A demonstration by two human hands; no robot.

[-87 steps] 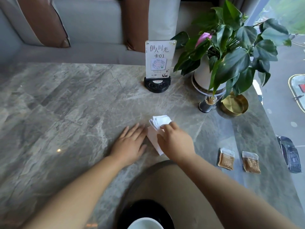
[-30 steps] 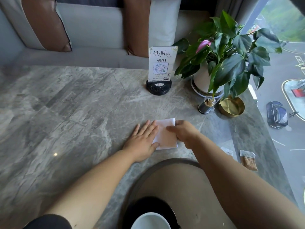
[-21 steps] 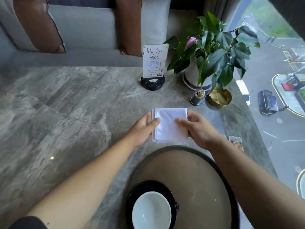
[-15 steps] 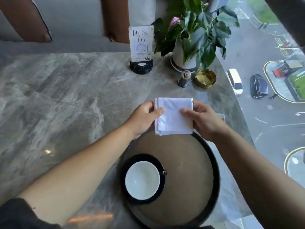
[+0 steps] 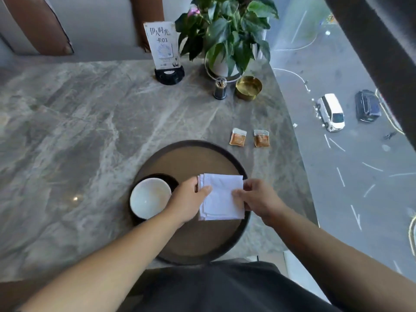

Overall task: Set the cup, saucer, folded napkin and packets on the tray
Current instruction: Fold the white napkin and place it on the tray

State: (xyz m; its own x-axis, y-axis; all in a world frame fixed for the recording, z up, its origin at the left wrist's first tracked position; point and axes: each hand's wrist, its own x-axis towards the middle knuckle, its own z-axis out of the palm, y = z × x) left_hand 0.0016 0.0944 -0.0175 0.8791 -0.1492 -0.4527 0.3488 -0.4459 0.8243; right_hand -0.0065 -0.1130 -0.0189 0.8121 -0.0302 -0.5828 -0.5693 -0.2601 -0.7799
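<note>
Cup (image 5: 150,197) on saucer (image 5: 167,179), lower-centre tray (image 5: 180,154): done. Left hand (image 5: 188,199), right hand (image 5: 258,198) pinch folded napkin (image 5: 221,197) over tray, unreleased. Two packets (image 5: 249,138) remain on table (image 5: 90,122), centre-right.

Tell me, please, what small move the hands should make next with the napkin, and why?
Probably lower the folded napkin flat onto the bare right part of the tray and let go. The left hand and right hand hold it by its side edges over the tray, beside the cup on its saucer. The two packets lie on the table, waiting.
</note>
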